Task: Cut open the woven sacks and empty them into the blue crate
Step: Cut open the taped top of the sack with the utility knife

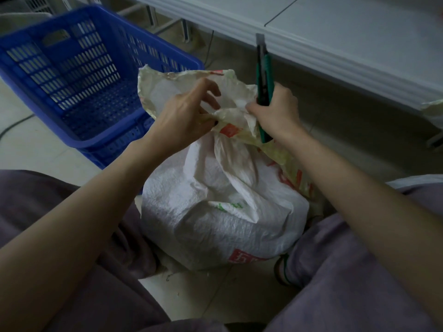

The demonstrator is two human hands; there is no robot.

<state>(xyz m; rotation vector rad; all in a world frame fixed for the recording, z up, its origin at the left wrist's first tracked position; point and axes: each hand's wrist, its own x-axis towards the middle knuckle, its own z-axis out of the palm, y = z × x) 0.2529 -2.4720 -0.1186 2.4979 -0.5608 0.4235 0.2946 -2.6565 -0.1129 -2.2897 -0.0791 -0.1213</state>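
head view: the left hand [184, 113] pinches the crumpled mouth of the woven sack [215, 212], which stands on the floor just below both hands, long axis upright, mouth upward. the right hand [275, 111] grips a green knife [264, 75], blade pointing up beyond the knuckles. the blue crate [72, 80] sits beyond the left hand.

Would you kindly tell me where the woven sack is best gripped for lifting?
Grip the woven sack round its bunched neck, coming from above: it stands upright, its body bulging and smooth, while the neck narrows into a handful. Use the left hand, as the right hand holds the knife.
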